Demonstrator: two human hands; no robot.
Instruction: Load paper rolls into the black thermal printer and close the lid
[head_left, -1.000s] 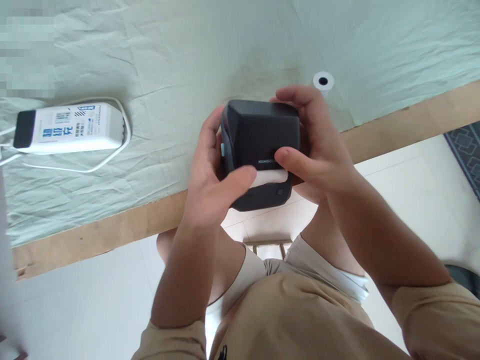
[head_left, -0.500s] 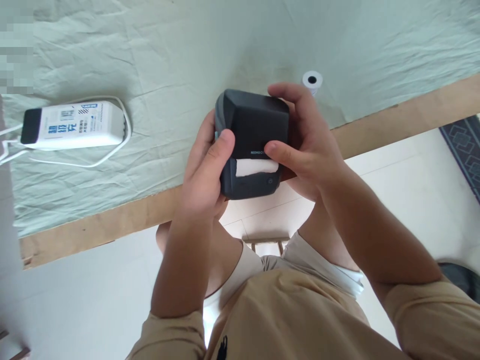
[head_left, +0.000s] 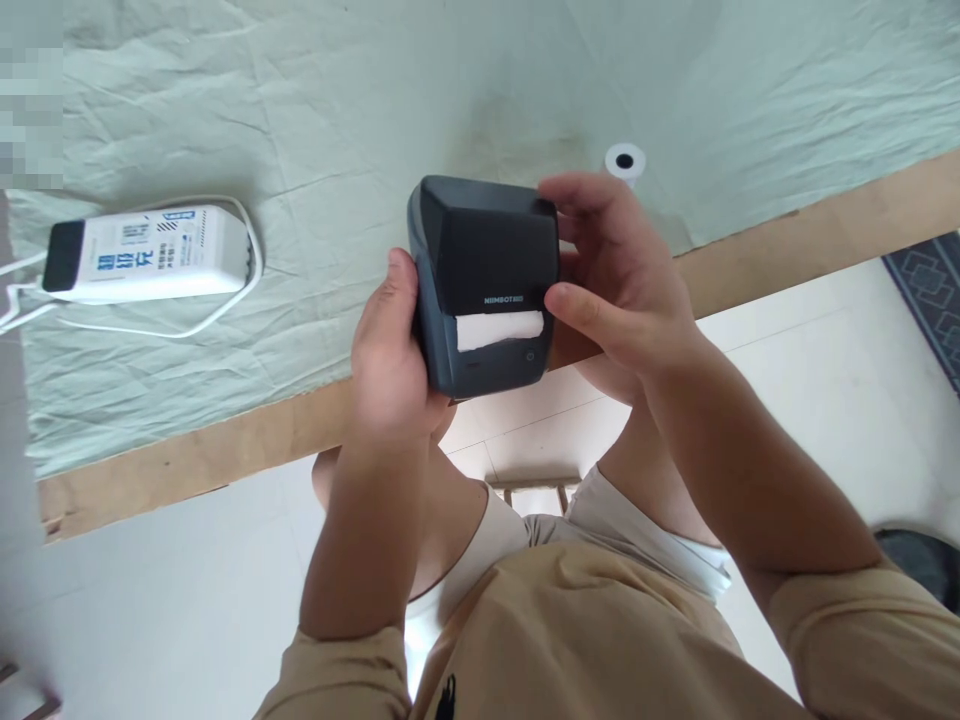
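A dark label printer (head_left: 495, 250) is held up over the near edge of the table, its lid closed. A strip of white paper (head_left: 499, 331) sticks out of its front slot. My left hand (head_left: 390, 345) is closed on the printer's left side, with the thumb along that edge and the other fingers hidden beneath. At the right side, my right hand (head_left: 622, 270) touches it with thumb and fingertips, the fingers curved and a gap at the palm. A white paper roll (head_left: 625, 160) stands on the cloth just beyond my right hand.
A white power bank (head_left: 154, 252) with a white cable looped round it lies on the left of the green cloth (head_left: 322, 120). The table's wooden edge (head_left: 225, 455) runs in front of my legs. A dark patterned mat (head_left: 930, 300) lies on the floor at right.
The printer has shifted slightly left and turned a little. My left thumb has moved off its top to its left edge, and my right hand's hold has loosened.
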